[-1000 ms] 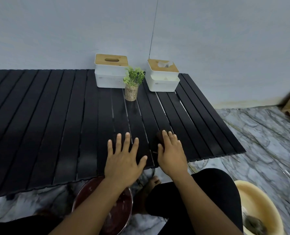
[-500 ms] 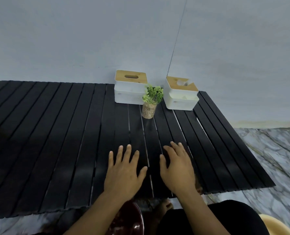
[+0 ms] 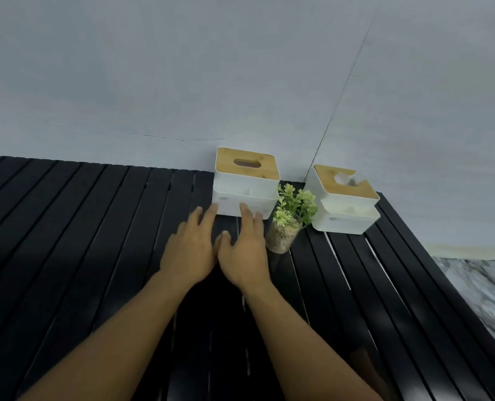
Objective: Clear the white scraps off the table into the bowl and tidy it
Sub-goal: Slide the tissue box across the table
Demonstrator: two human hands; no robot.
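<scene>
Head cam view has swung up a lot compared with a second ago: both hands were flat near the front edge of the table [image 3: 67,241], now they've slid right to the back. Left hand [image 3: 187,256] and right hand [image 3: 245,256] lie side by side, fingers straight, holding nothing, tips at the front of the tissue box [image 3: 246,183] (touching or not, can't tell). Plant [image 3: 292,209] and second box [image 3: 344,204] sit just to the right. No white scraps visible on the slats, and the bowl has dropped out of frame, so I'd guess it's the tidying part now. No logos or readable text anywhere
</scene>
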